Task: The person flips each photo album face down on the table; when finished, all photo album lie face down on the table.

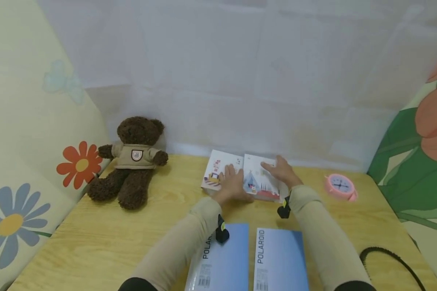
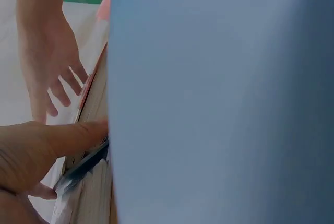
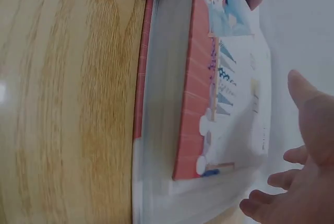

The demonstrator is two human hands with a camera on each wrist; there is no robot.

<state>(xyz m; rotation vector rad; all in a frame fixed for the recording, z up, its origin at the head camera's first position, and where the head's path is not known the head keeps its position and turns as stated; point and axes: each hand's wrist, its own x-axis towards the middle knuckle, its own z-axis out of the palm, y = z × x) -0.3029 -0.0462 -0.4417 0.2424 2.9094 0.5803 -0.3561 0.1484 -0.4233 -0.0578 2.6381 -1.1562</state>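
Note:
Two thick white books with illustrated covers lie side by side near the back of the table. The left book (image 1: 213,171) has a small printed scene in its lower corner. A blue tent and red band decorate the right book (image 1: 264,194). My left hand (image 1: 234,186) lies over the inner side of the left book, fingers extended, its thumb (image 2: 78,138) along the front page edges. My right hand (image 1: 284,171) hovers at the right book's far right side, fingers spread; the right wrist view shows these fingers (image 3: 282,179) beside that book's edge.
Two blue albums marked POLAROID, one left (image 1: 233,258) and one right (image 1: 280,258), lie near the front edge. A brown teddy bear (image 1: 136,161) sits at the back left. A pink clock (image 1: 341,186) and a black curved band (image 1: 389,252) are at the right.

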